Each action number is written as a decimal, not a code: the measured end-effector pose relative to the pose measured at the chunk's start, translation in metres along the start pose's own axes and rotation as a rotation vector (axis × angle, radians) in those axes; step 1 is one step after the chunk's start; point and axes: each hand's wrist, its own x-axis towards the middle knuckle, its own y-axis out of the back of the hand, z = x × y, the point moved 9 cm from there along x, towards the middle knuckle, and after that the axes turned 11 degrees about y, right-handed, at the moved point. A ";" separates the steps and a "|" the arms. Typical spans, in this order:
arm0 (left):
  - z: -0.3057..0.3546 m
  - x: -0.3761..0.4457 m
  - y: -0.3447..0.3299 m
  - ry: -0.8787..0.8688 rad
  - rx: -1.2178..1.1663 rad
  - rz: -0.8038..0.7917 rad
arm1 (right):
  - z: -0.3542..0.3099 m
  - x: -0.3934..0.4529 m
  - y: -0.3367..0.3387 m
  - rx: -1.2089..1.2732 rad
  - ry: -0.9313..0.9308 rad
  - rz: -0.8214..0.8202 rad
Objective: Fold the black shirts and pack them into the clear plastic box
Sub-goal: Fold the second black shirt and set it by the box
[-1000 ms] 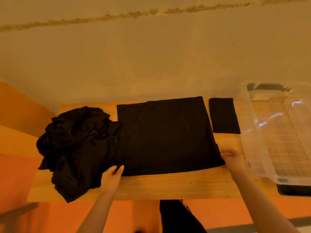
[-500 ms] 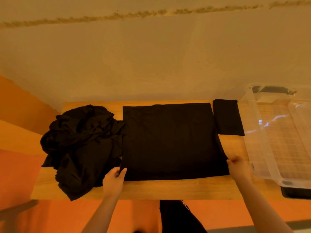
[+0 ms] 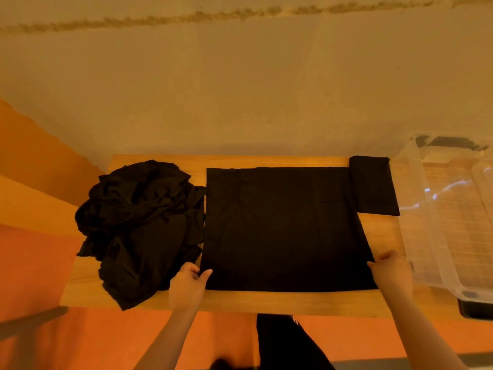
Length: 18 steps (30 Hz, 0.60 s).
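Since the frame 1 second back, both hands have settled onto the near corners of the flat black shirt (image 3: 285, 228), and the view has dropped a little, so the table sits lower in the picture; the shirt itself looks as flat as it did then. The left hand (image 3: 188, 285) now pinches the near-left corner between thumb and curled fingers. The right hand (image 3: 392, 273) sits on the near-right corner with its fingers bent over the edge; it seems to be gripping, though the fingertips are hidden.

The shirt lies spread as a broad rectangle in the middle of the wooden table (image 3: 240, 300). To its left sits a crumpled pile of black shirts (image 3: 138, 228), touching its edge. 1 folded black shirt (image 3: 372, 185) rests at the far right, just beside the clear plastic box (image 3: 426, 236), which appears to hold no shirts.

With both near corners taken, the likely next step is to lift the near edge and fold it toward the far edge. The task is at an early stage: 1 shirt folded, none packed.
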 end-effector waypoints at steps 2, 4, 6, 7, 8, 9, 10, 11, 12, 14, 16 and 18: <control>0.016 -0.004 0.011 -0.091 0.004 0.089 | -0.027 0.001 0.007 -0.018 0.100 0.038; 0.051 -0.005 0.014 -0.326 0.067 0.147 | -0.071 0.007 0.005 0.016 0.296 0.056; 0.095 -0.005 0.005 -0.603 0.214 0.175 | -0.123 0.014 -0.007 -0.063 0.545 0.057; 0.117 -0.004 -0.004 -0.705 0.303 0.177 | -0.146 0.020 -0.016 -0.117 0.647 0.044; 0.138 -0.001 -0.014 -0.766 0.383 0.155 | -0.165 0.027 -0.026 -0.170 0.718 0.021; 0.156 0.006 -0.025 -0.792 0.452 0.120 | -0.179 0.036 -0.037 -0.224 0.768 -0.013; 0.171 0.016 -0.036 -0.792 0.522 0.080 | -0.193 0.046 -0.047 -0.282 0.807 -0.050; 0.183 0.028 -0.046 -0.782 0.600 0.059 | -0.203 0.056 -0.057 -0.347 0.838 -0.090; 0.192 0.041 -0.054 -0.770 0.681 0.051 | -0.209 0.068 -0.067 -0.412 0.863 -0.129; 0.202 0.070 -0.065 -0.733 0.797 0.030 | -0.212 0.090 -0.083 -0.517 0.873 -0.209; 0.202 0.096 -0.067 -0.697 0.840 0.019 | -0.206 0.106 -0.091 -0.586 0.868 -0.243; 0.200 0.114 -0.066 -0.692 0.828 0.046 | -0.199 0.116 -0.093 -0.621 0.882 -0.229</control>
